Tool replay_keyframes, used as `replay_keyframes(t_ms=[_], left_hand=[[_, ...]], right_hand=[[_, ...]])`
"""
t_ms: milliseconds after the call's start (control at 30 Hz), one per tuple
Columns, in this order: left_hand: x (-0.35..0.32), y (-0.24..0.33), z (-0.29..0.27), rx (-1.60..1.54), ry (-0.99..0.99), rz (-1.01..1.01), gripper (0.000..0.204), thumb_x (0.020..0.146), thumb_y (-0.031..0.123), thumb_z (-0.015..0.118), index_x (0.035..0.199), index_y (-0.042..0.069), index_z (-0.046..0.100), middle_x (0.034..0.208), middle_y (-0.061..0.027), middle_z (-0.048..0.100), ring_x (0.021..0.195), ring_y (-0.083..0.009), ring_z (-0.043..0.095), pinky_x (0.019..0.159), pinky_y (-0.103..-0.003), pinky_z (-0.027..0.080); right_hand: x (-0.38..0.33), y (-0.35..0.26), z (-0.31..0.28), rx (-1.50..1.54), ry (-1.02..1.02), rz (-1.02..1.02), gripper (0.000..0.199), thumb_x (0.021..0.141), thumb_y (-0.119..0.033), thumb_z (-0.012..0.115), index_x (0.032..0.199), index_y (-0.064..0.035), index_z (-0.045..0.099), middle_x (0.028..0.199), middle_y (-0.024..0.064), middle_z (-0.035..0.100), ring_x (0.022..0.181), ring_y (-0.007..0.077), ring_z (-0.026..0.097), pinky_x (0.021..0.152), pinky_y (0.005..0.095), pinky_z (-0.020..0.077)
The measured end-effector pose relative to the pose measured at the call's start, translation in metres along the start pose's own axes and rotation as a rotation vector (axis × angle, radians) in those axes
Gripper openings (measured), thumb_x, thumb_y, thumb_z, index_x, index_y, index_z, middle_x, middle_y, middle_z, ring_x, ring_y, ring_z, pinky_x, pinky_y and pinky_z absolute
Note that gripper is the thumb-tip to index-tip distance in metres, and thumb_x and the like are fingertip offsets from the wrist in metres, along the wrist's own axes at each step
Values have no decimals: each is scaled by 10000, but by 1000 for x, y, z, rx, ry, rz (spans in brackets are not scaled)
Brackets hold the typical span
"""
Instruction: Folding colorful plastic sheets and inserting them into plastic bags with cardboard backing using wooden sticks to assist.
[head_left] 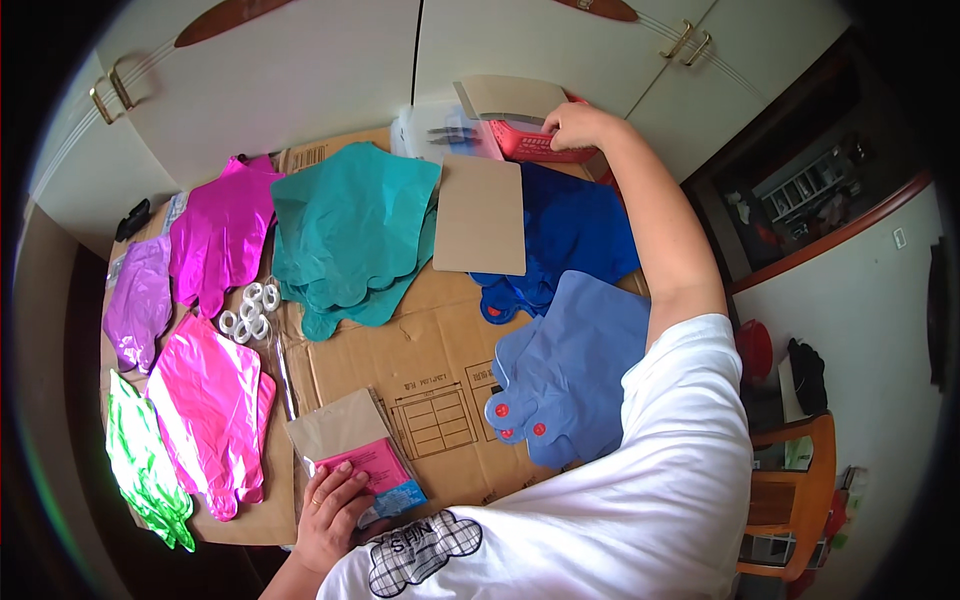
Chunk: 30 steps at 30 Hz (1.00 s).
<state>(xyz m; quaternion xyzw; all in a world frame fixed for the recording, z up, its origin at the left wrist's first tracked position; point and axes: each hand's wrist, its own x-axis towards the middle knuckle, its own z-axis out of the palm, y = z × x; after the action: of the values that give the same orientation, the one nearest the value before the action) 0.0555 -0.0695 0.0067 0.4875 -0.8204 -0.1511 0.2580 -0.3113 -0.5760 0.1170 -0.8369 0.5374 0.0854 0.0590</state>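
My left hand (335, 508) holds the lower part of a clear plastic packet (345, 418), its fingers bent over the front. Inside the packet are a grey-brown card and a pink and blue printed card (368, 465). My right arm stretches to the back of the table. There, my right hand (580, 128) dips over a red plastic basket (540, 142), fingers bent together at its rim; what they pinch, if anything, is hidden. Another grey-brown card (512, 97) lies across the basket's top. Closer to me, a similar card (480, 215) rests partly on dark blue foil balloons (580, 225).
Flat foil balloons lie around: teal (355, 225), light blue (580, 370), magenta (225, 235), purple (140, 300), pink (210, 410) and green (145, 460). Several white ribbon rolls (250, 313) sit among them. Cardboard (350, 350) covers the table. A wooden chair (800, 490) stands at right.
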Motion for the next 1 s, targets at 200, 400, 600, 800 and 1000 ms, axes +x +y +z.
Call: replay_keyframes(t_ms=[200,400,600,800,1000], left_hand=[[1,1,0,10,4,9,476,647,231,849,1024,87,598,1219,-112,597,1228,-334,526,1065,-531,361],[0,1,0,19,2,9,480,654,231,847,1041,86,603,1226,-112,595,1236,-330,521,1071,-527,357],[-1,2,-1,19,-11,2,488,653,226,849,1051,86,603,1237,-114,590,1245,-330,514,1074,-529,354],[0,3,-2,14,-6,7,493,656,216,848,1060,84,600,1245,-112,585,1249,-327,511,1076,-531,350],[0,2,-2,17,-6,13,462,678,221,838,1053,80,607,1249,-112,583,1258,-324,506,1080,-522,350]], right_hand=[[-9,-5,12,-146,115,-1,361,667,-94,696,1026,-67,665,1046,142,620,1027,315,600,879,407,481],[-1,7,34,-213,292,-27,268,702,-76,686,968,-60,655,1049,138,592,1051,335,577,888,426,473],[-4,8,24,-72,220,-25,346,683,-182,803,969,-67,648,1066,131,590,1038,322,586,859,424,484],[0,14,8,-107,129,-139,357,654,-162,839,934,-34,659,954,146,632,946,318,612,810,410,489],[8,13,1,0,21,-49,358,637,-90,837,940,-21,658,897,149,666,891,291,639,749,398,499]])
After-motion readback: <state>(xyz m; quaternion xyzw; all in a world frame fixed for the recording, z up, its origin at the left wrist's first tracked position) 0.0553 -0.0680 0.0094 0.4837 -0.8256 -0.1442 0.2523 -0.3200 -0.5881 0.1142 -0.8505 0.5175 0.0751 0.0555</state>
